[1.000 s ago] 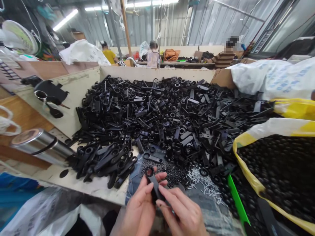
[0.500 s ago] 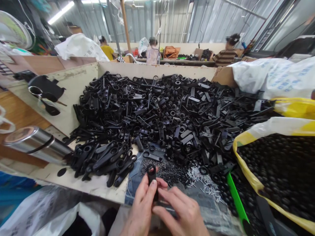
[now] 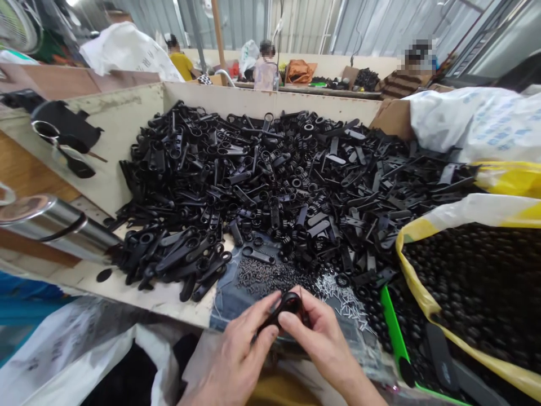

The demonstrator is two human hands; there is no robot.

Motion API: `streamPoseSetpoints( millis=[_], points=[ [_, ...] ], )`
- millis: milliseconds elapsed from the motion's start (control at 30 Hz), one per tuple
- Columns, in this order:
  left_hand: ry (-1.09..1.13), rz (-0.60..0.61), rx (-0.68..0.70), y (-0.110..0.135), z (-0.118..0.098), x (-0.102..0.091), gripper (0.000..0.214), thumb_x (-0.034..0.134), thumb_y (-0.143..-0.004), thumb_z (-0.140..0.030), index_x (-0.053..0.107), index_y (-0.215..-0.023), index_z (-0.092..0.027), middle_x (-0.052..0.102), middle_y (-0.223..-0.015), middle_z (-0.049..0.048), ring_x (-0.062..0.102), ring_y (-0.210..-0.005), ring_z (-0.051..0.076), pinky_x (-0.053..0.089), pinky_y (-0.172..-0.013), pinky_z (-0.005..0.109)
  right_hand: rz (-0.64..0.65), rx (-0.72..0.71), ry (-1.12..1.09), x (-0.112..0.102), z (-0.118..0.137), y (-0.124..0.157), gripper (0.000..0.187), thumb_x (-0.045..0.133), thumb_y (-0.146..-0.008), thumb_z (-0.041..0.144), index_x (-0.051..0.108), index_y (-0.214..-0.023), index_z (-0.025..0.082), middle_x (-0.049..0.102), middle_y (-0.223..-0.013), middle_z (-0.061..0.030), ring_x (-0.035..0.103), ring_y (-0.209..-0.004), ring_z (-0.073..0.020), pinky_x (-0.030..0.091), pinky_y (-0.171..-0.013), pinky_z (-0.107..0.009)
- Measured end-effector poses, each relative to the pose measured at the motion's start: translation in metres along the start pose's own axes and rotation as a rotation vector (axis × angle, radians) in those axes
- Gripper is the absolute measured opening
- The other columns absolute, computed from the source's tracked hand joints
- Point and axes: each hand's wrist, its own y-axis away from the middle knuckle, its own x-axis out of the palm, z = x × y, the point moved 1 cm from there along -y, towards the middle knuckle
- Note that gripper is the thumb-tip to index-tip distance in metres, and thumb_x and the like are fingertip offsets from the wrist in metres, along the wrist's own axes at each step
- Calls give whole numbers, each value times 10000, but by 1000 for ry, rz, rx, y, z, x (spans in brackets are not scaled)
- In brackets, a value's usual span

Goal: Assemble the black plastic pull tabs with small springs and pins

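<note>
A black plastic handle piece with a ring at one end (image 3: 291, 303) is held tilted between my two hands, above the front edge of the bench. My left hand (image 3: 247, 341) is closed around its narrow body, thumb on top. At the ring end, my right hand (image 3: 323, 332) presses with thumb and fingers. The fingers hide much of the piece. Just behind my hands, small dark bits (image 3: 264, 276) and silver pins (image 3: 344, 299) lie on a blue cloth (image 3: 226, 301). One loose ringed piece (image 3: 258, 255) rests at the cloth's far side.
A large heap of black plastic parts (image 3: 236, 169) fills the walled bench. Ringed pieces (image 3: 181, 256) are piled at left, near a steel flask (image 3: 63, 225). To the right are a green strip (image 3: 393, 327) and a yellow-edged bag of black balls (image 3: 477, 282). People sit farther back.
The handle piece has gone from upright to tilted. My right hand has moved up from its lower end onto the ring end. The camera view has shifted slightly.
</note>
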Motion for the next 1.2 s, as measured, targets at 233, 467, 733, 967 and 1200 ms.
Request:
streamPoseSetpoints(
  millis=[233,467,733,967,1200],
  points=[
    [146,-153,47,-4,-2,17,351,645,-979,-329,748,-1315,-317,778,-1288,82,735,-1103,286,559,-990,352,-112,-29,-52,11,-8,0,439,676,-919,593,550,-760,204,475,-735,29,437,-668,-141,408,-595,-247],
    [168,-75,23,5,7,8,437,648,-976,-360,674,-1413,-367,834,-1065,53,723,-889,257,556,-875,304,88,50,-128,5,-18,7,387,695,-938,555,627,-851,184,571,-700,17,512,-628,-137,433,-566,-243],
    [100,-30,107,7,4,7,411,565,-1020,-338,683,-1413,-327,792,-841,49,642,-631,200,548,-735,290,75,44,-187,16,-24,12,357,705,-941,513,632,-828,182,606,-725,4,570,-669,-152,491,-621,-262],
    [233,-210,1,15,11,17,380,659,-967,-405,745,-1330,-338,772,-772,44,647,-664,224,538,-755,311,74,-16,-149,20,-21,7,359,685,-949,497,589,-776,197,563,-695,21,519,-642,-139,444,-577,-238],
    [122,-120,99,11,3,3,348,734,-915,-305,770,-1262,-312,749,-1262,106,657,-1171,323,485,-1047,387,-23,-155,5,2,-3,11,287,679,-942,429,661,-792,185,564,-754,9,499,-670,-141,409,-591,-235]
  ],
)
